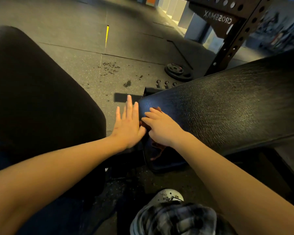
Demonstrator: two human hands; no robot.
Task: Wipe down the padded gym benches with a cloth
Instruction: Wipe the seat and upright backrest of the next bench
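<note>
A black padded bench runs from the centre to the right edge, its near end rounded. My right hand lies on that near end and presses a reddish-brown cloth against the pad; the cloth shows beyond my fingertips and hangs down over the pad's end below my wrist. My left hand is flat, fingers straight and spread, just left of the bench end, its thumb side beside the right hand and cloth. A second black pad fills the left side.
Grey rubber floor tiles with dark crumbs lie between the pads. Weight plates sit on the floor beside a perforated black rack upright. My shoe and plaid trouser leg are at the bottom.
</note>
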